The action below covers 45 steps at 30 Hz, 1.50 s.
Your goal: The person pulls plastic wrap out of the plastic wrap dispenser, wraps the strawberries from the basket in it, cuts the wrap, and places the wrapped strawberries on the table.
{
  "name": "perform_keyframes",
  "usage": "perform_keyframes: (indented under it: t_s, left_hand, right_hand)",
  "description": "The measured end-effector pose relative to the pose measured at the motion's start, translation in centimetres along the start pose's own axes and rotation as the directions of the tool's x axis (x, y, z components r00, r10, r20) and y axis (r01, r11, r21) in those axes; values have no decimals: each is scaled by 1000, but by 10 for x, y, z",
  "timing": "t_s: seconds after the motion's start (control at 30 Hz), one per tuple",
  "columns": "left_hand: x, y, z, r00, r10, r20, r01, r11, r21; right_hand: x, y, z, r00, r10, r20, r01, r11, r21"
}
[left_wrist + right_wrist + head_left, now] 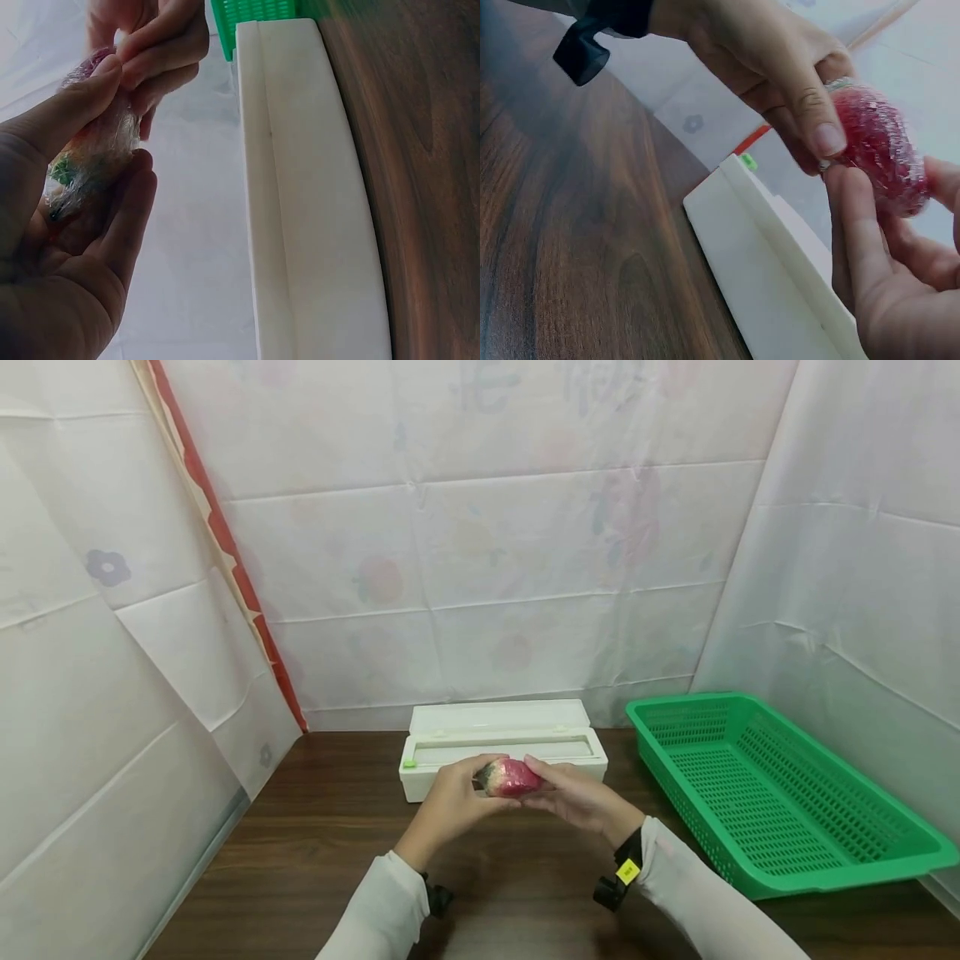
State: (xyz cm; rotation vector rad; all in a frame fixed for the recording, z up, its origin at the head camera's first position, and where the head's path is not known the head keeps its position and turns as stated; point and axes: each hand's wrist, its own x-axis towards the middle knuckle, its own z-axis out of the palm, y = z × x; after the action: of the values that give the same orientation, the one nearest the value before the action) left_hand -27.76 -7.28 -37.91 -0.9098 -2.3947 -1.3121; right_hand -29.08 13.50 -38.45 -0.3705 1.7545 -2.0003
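Observation:
A red fruit (512,777) with a pale end and a green top, strawberry-like, is wrapped in shiny clear plastic film. Both hands hold it up in front of a white cling film dispenser (504,750). My left hand (453,806) grips the green-topped end between thumb and fingers. At the red end, my right hand (581,795) has its thumb and fingertips on the wrapped surface. Crinkled film (124,120) shows along the fruit in the left wrist view. In the right wrist view, the red side (877,146) faces the camera, glossy under the film.
The dispenser's lid (498,716) is raised, and a green slider (408,763) sits at its left end. To the right stands a green perforated basket (780,810). White patterned sheets (480,543) surround the dark wooden table (322,843) at the back and sides.

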Motion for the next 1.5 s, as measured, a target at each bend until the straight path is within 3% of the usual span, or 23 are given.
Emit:
perform_keyframes:
  t_s: [0.4, 0.67, 0.8, 0.9, 1.0, 1.07, 1.13, 1.3, 1.5]
  left_hand:
    - [2, -3, 1, 999, -38, 29, 36, 997, 64]
    - [0, -7, 3, 998, -65, 26, 63, 995, 81]
    - [-1, -9, 4, 996, -81, 30, 79, 995, 58]
    - [-2, -10, 4, 995, -85, 43, 83, 995, 59]
    - [-1, -12, 4, 995, -83, 53, 80, 995, 68]
    - [-1, -12, 4, 995, -77, 59, 73, 995, 62]
    - [-1, -12, 4, 996, -73, 54, 70, 995, 65]
    - [-2, -11, 2, 994, -77, 77, 73, 996, 53]
    - [-7, -11, -9, 979, -141, 150, 144, 989, -15]
  right_hand:
    - [-2, -2, -5, 993, -56, -103, 53, 998, -38]
    - [-2, 2, 0, 962, -155, -224, 138, 986, -88]
    - [-4, 2, -1, 959, -199, -200, 166, 972, -168]
    - [-8, 0, -2, 966, -233, -110, 180, 916, -358]
    - [-11, -4, -1, 966, -260, 18, 228, 809, -542]
    - [-11, -6, 1, 957, -277, 91, 276, 757, -593]
    - [-11, -7, 3, 950, -286, 122, 300, 738, -604]
    - [-13, -8, 3, 952, -291, 92, 282, 720, -634]
    - [-16, -6, -2, 959, -275, 68, 257, 738, -624]
